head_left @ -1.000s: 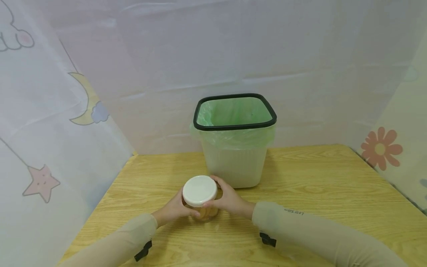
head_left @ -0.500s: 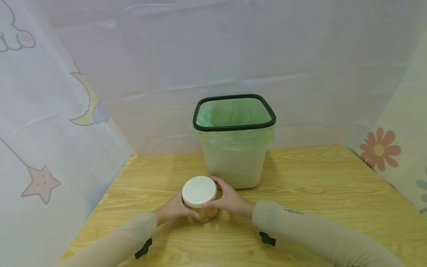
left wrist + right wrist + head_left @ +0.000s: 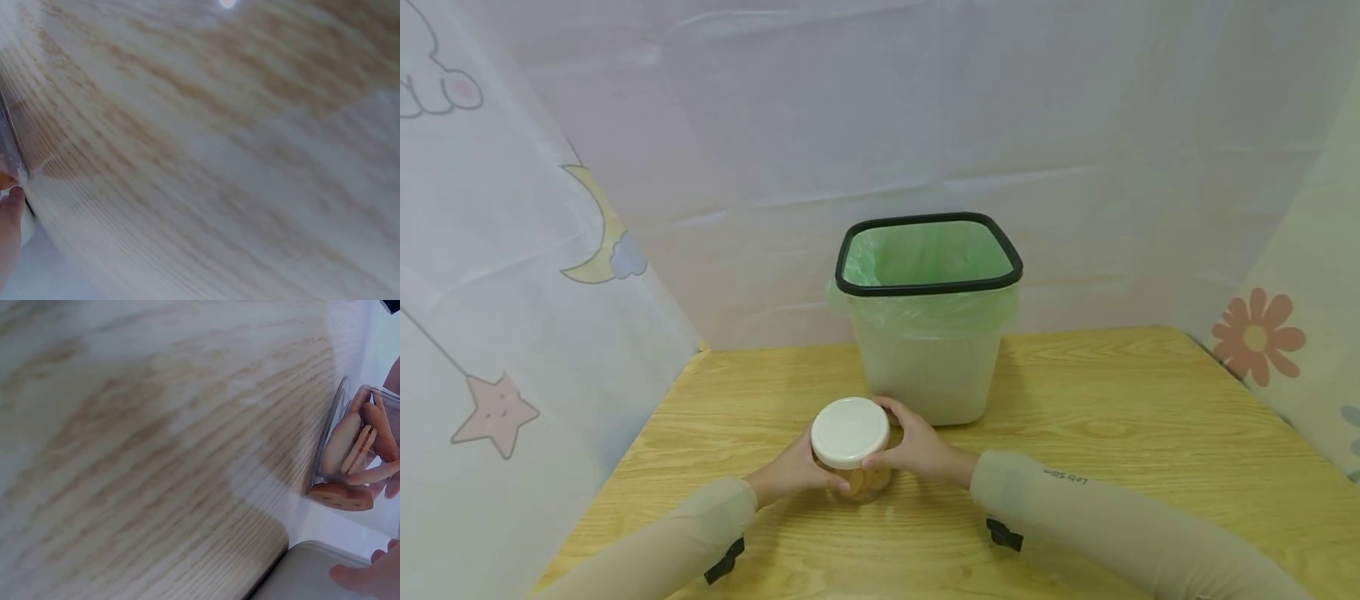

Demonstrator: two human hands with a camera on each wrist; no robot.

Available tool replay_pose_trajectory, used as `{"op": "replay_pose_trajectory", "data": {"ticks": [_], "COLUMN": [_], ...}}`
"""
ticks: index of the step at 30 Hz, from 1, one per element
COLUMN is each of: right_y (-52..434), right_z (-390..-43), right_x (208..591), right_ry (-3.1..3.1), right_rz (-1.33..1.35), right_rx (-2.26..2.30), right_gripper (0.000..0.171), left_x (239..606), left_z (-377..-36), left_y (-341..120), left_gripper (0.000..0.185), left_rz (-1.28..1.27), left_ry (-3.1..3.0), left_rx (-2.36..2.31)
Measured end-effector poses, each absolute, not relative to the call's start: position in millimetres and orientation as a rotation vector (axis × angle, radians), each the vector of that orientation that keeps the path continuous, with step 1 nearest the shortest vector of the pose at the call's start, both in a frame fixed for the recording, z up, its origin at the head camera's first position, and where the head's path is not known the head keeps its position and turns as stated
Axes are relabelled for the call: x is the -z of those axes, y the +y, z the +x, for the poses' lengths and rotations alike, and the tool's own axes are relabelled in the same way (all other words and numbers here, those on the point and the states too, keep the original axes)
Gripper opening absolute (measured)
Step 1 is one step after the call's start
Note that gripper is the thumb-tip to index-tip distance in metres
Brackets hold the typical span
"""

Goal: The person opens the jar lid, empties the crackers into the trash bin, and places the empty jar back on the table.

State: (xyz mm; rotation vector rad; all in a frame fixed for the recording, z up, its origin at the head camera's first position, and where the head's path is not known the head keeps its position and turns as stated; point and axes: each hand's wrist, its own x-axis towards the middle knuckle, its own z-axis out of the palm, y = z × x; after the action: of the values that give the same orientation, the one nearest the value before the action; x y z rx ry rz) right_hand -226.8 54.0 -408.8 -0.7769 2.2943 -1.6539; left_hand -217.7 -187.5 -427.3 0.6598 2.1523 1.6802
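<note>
Nothing much has moved since the earlier frames; only the view is shifted a tiny bit. The jar [image 3: 852,467] is held on the table [image 3: 1112,433], at 7 o'clock from the bin [image 3: 928,333]. The left hand [image 3: 793,471] and right hand [image 3: 917,450] are curled round it under the white lid [image 3: 850,431]. If the lid were twisted too hard, the jar could be tipped and the cookies [image 3: 356,462] broken.

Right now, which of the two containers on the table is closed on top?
The clear jar, capped by a white lid and gripped by both hands. The white bin behind it stands open, lined with a green bag.
</note>
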Motion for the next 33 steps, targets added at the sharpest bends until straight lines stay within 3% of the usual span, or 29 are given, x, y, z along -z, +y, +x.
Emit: {"op": "replay_pose_trajectory", "data": {"ticks": [33], "right_y": [66], "right_z": [-240], "right_x": [406], "right_ry": [2.128], "right_rz": [-0.952], "right_rx": [1.621], "right_gripper": [0.093], "left_x": [427], "left_z": [-218], "left_y": [-187], "left_gripper": [0.107], "left_rz": [0.682], "left_ry": [2.188], "left_rx": [-1.654]}}
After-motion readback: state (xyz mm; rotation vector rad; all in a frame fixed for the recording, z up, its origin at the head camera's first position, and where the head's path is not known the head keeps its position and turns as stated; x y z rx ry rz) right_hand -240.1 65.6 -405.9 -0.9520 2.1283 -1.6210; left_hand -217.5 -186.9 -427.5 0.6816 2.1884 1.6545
